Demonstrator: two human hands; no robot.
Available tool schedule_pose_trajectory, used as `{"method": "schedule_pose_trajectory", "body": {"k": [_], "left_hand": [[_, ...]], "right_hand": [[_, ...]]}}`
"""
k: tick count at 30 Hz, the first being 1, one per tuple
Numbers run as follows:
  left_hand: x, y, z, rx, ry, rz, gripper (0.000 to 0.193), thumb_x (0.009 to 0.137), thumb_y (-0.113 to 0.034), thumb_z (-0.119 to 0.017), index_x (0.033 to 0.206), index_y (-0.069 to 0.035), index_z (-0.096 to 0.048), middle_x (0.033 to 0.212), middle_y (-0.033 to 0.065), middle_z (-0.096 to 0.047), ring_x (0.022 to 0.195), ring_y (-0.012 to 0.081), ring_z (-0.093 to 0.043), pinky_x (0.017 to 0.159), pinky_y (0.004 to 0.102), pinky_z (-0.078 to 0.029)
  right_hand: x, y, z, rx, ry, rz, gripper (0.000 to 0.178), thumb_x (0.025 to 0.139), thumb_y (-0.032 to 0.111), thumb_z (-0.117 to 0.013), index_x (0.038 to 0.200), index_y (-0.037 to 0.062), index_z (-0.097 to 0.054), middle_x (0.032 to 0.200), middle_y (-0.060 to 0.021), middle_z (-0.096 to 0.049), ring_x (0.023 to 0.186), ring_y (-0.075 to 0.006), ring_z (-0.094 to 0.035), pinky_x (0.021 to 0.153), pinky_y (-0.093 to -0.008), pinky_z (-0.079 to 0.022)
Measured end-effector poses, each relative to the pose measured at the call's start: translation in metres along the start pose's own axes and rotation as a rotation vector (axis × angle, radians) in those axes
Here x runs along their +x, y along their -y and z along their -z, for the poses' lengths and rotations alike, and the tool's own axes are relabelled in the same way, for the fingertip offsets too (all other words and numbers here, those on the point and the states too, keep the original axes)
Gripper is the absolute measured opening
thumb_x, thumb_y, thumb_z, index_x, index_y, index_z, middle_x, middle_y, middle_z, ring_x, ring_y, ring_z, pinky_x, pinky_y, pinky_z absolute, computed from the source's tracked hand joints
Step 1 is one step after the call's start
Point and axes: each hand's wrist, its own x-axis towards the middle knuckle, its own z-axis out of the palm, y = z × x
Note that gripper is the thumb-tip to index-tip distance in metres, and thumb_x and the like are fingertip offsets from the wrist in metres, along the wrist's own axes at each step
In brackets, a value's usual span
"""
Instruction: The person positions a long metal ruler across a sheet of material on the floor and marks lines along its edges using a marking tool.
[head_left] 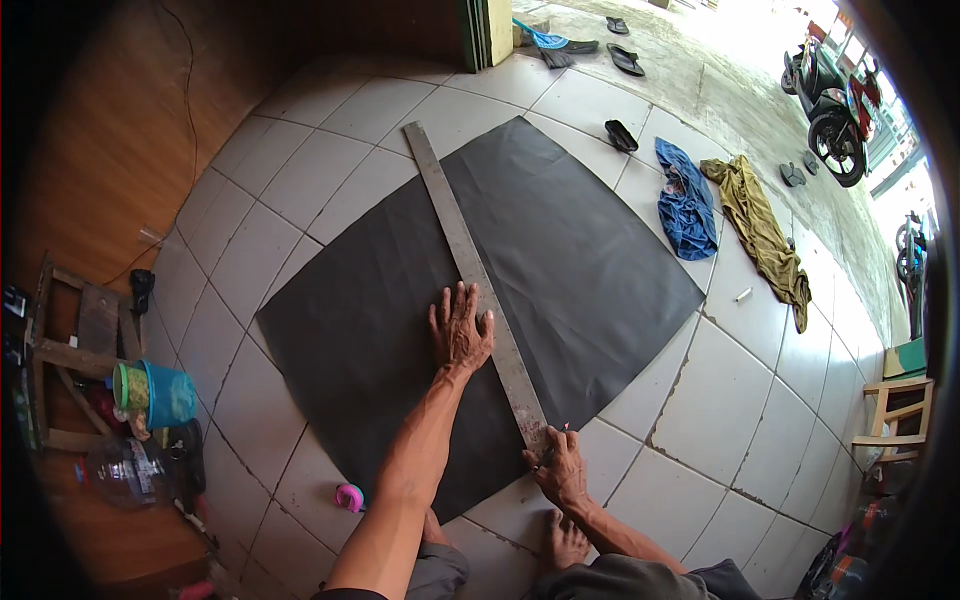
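A large sheet of black, leather-like material lies spread on the tiled floor. Across it, from far left to near right, runs a long metal straightedge, both ends passing the sheet's edges. My left hand presses flat on the sheet and the straightedge's middle, fingers spread. At the near end of the straightedge, my right hand is closed, its fingers bent by the metal. Something small with a dark and reddish tip pokes out above these fingers; the rest is hidden in the hand.
A pink roll-shaped object lies left of my left forearm. Blue cloth and olive cloth lie at the right. A wooden stool and a blue bucket stand at the left. Motorcycles are parked outside.
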Motion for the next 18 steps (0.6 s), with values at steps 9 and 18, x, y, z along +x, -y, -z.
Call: {"method": "schedule_pose_trajectory", "body": {"k": [9, 18], "left_hand": [[0.0010, -0.0013, 0.0007, -0.018, 0.025, 0.026, 0.059, 0.100, -0.036, -0.050, 0.154, -0.013, -0.040, 0.159, 0.0115, -0.040, 0.150, 0.0331, -0.028, 0.121, 0.0563, -0.016], [0.0002, 0.0018, -0.0029, -0.010, -0.044, 0.018, 0.057, 0.098, -0.035, -0.053, 0.149, -0.012, -0.047, 0.156, 0.0133, -0.043, 0.147, 0.0327, -0.034, 0.119, 0.0552, -0.021]], "right_hand": [[-0.0031, 0.0017, -0.0018, -0.062, -0.058, 0.028, 0.063, 0.085, 0.037, -0.077, 0.133, 0.0071, -0.050, 0.110, -0.0180, -0.054, 0.095, -0.0383, -0.061, 0.073, -0.0484, -0.053], [-0.0011, 0.0071, 0.0066, -0.099, -0.006, -0.012, 0.065, 0.083, 0.037, -0.079, 0.133, 0.0052, -0.052, 0.112, -0.0180, -0.055, 0.100, -0.0379, -0.061, 0.080, -0.0479, -0.052]]}}
